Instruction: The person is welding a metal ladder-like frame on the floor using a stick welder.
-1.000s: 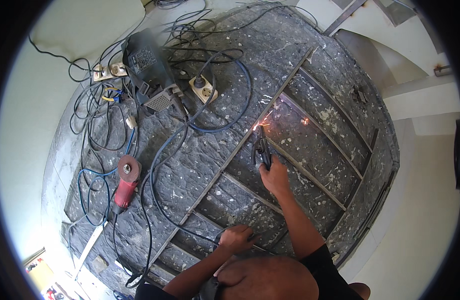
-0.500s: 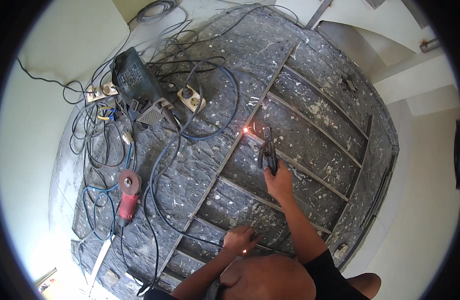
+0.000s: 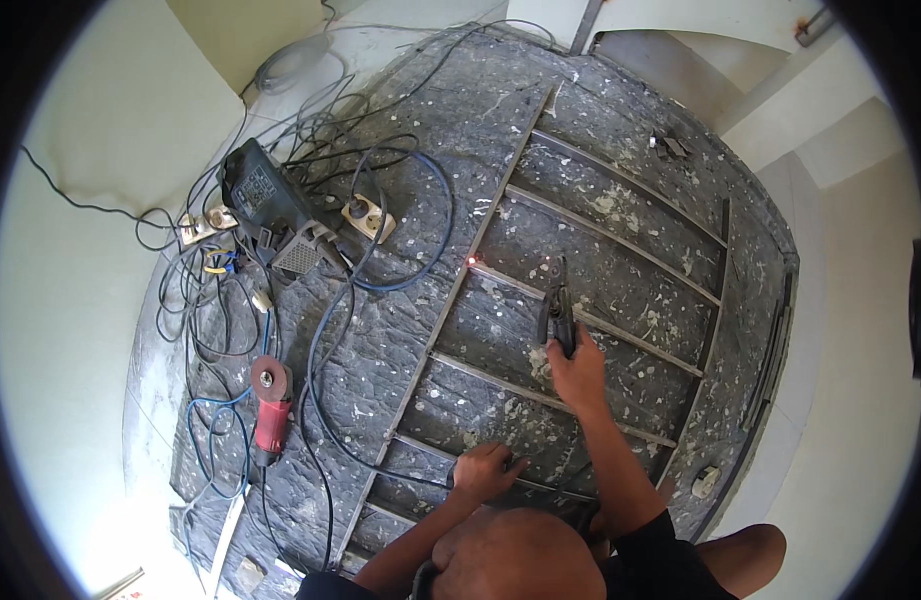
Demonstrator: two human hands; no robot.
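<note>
Right hand (image 3: 578,368): fingers wrapped round the handle of a dark electrode holder (image 3: 560,318), thumb side against it. I can't make out a rod in its jaws; just a tiny red dot by the nose. The holder sits over the third rung from the far end of the ladder-like metal frame (image 3: 641,343) and hides part of it. I can't judge the gap to the metal from overhead.

Bright hot spot (image 3: 472,262) where that rung meets the left rail; glare covers the joint itself. The frame lies flat on a paint-spotted grey sheet (image 3: 541,230). Its near end is lost to me behind the head (image 3: 521,560) and forearms.

Left hand (image 3: 484,472): fingers bent, low over a nearer rung, the dark cable (image 3: 328,415) running in behind it. I can't tell whether it's pinching anything; the palm is turned away.

Welding machine (image 3: 274,200) sits left of the frame, red angle grinder (image 3: 272,418) nearer. The cable tangle behind is hazy, so I can't trace individual leads.
</note>
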